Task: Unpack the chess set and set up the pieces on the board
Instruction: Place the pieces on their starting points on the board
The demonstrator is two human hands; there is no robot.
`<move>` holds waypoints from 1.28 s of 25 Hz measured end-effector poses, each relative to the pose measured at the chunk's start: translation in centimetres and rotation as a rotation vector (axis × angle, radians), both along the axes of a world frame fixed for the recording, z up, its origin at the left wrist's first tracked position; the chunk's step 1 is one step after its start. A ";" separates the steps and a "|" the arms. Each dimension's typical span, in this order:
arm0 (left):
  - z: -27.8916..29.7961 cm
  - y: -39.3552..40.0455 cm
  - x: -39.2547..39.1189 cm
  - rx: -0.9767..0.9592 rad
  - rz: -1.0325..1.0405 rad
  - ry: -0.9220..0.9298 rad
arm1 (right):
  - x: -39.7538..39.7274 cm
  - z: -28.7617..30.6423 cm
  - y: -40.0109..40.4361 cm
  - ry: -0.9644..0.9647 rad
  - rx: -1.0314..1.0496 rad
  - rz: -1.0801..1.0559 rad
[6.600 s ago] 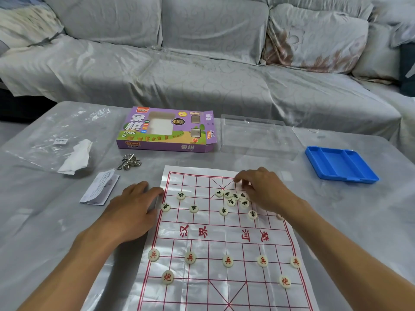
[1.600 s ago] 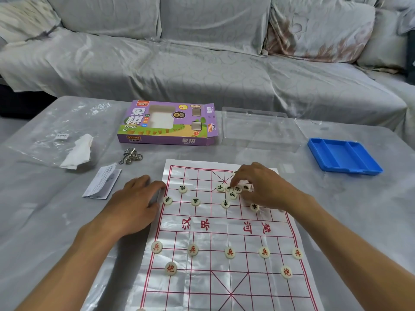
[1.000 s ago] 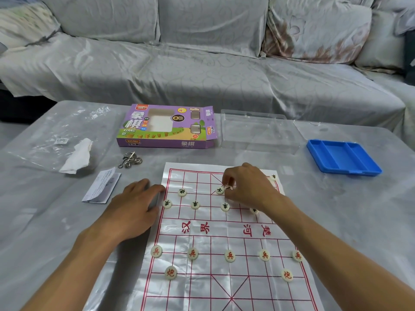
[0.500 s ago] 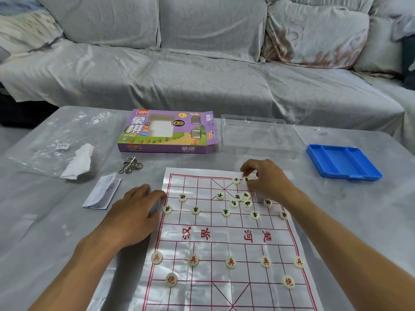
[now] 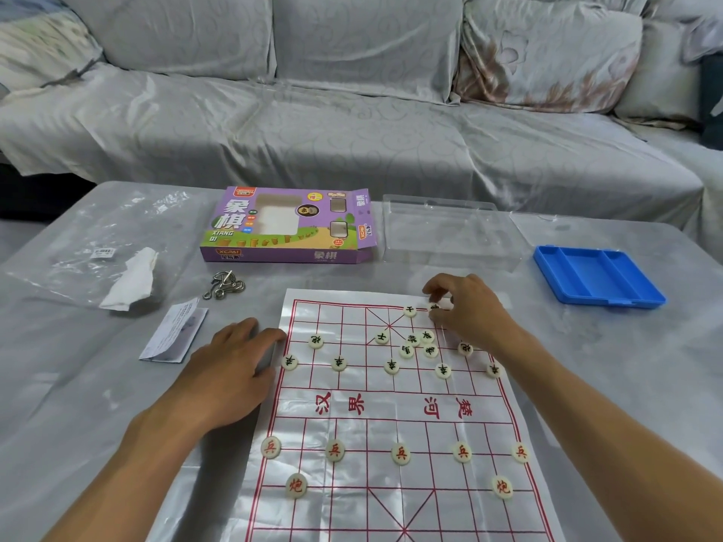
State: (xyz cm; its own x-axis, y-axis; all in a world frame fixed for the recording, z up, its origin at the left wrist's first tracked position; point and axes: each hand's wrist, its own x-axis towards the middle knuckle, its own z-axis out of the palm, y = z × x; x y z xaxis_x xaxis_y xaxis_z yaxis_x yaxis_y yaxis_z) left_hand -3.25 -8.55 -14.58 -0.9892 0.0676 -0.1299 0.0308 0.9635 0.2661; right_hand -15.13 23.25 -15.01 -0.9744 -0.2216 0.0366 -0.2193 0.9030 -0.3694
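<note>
Shifted from the central cluster [image 5: 420, 343] to the far row, right hand [image 5: 465, 307] pinches 1 black piece [image 5: 433, 307] onto the paper board [image 5: 391, 408], left hand [image 5: 231, 369] lying flat, steadying its edge; back-rank placement appears begun.

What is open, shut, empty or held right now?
Purple box: lying flat, right end flap open.
Clear plastic case: empty.
Blue tray: empty.
Board sheet: spread flat.
Left hand: flat, pressing the sheet's left edge.
Right hand: pinching a black-marked piece on the far row.
</note>
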 end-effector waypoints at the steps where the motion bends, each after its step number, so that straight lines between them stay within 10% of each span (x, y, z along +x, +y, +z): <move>1: 0.0 0.0 0.0 -0.001 0.000 0.003 | 0.0 -0.1 0.0 0.002 -0.013 -0.005; 32: 0.2 0.0 0.0 0.006 0.010 -0.015 | 1.1 0.2 0.7 0.014 -0.072 0.032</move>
State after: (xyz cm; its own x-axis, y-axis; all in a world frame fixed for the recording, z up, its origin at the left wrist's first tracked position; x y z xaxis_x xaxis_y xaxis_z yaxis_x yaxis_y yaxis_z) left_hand -3.25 -8.52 -14.39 -0.9878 0.0588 -0.1442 0.0176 0.9622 0.2718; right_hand -14.06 23.91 -14.79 -0.9661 -0.2490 0.0676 -0.2534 0.8665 -0.4300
